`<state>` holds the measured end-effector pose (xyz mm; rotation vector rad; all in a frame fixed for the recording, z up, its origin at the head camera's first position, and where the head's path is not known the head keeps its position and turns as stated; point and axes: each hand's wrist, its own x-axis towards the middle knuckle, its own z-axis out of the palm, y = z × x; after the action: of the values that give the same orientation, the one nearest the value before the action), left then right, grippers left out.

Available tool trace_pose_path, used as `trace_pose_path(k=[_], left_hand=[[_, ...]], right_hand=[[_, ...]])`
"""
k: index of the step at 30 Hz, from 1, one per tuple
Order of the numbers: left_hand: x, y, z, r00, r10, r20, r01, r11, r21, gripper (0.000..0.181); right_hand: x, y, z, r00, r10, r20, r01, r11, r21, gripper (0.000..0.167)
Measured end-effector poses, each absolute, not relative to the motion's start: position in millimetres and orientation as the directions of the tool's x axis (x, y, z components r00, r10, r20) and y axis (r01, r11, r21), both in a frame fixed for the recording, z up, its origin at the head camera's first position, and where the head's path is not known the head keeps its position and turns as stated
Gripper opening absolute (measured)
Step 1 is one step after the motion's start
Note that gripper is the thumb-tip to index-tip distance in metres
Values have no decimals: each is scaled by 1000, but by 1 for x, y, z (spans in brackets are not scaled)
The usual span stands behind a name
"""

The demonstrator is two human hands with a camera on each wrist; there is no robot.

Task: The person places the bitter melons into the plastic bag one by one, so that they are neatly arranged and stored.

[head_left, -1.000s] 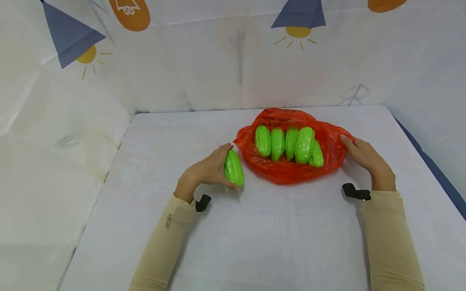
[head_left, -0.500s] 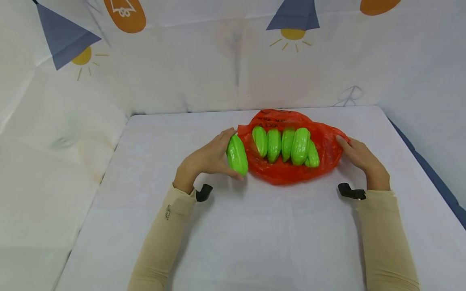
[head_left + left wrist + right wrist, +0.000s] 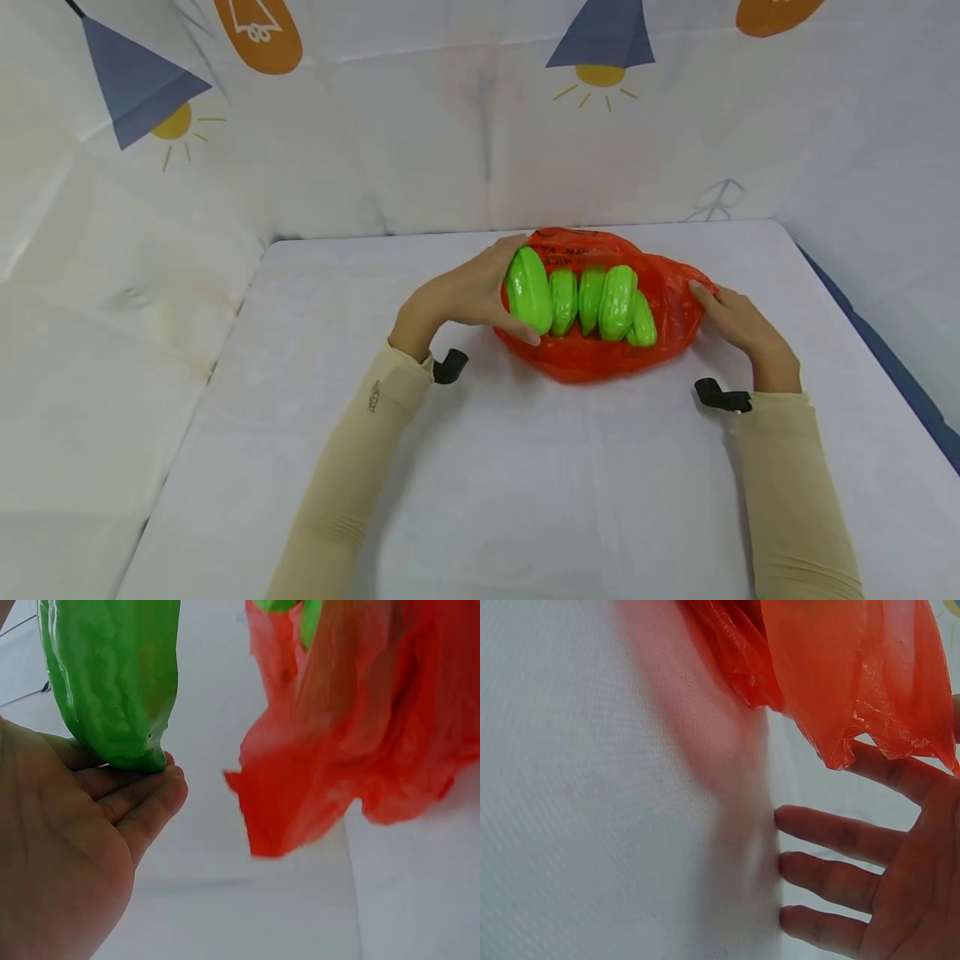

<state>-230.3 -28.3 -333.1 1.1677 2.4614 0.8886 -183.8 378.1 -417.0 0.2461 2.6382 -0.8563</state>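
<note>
My left hand [image 3: 476, 290] grips a glossy green ridged vegetable [image 3: 529, 292] between thumb and fingers, at the left side of an open red plastic bag [image 3: 577, 362]. The left wrist view shows the fingertips [image 3: 154, 802] round this vegetable's narrow tip. Several more green ridged vegetables [image 3: 618, 302] lie side by side in the bag. My right hand [image 3: 750, 333] pinches the bag's right edge, thumb on top. In the right wrist view, its index finger meets the red plastic [image 3: 870, 682], while the other fingers [image 3: 832, 881] stretch straight below.
The bag lies on a white-covered table [image 3: 525, 483] near its back edge. Behind rises a white sheet [image 3: 375, 150] printed with lamp shapes. A dark strip [image 3: 870, 333] runs along the table's right side. Black wrist cameras [image 3: 450, 367] sit at both wrists.
The left hand has lifted the green vegetable and carried it rightward and away from me, from the table beside the bag to the bag's left side. The right hand keeps its hold on the bag.
</note>
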Motion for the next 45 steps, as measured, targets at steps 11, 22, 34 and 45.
trace_pose_path(k=[11,22,34,45], left_hand=[[-237,-1,-342,-621,779,-80,590,533,607,120],[-271,28,-366,-576,748,-330,524,647,553,125],[-281,39,-369,-584,681,-441,538,732,418,128],[-286,37,-378,-592,700,-399,559,713,423,135]], right_hand=[[-184,377,-419,-917,62,-393,285,792,-540,100],[-183,380,-421,-928,54,-368,258,805,-534,99],[-184,378,-418,-931,57,-360,256,806,-534,99],[-184,377,-418,-932,57,-357,252,811,-528,96]])
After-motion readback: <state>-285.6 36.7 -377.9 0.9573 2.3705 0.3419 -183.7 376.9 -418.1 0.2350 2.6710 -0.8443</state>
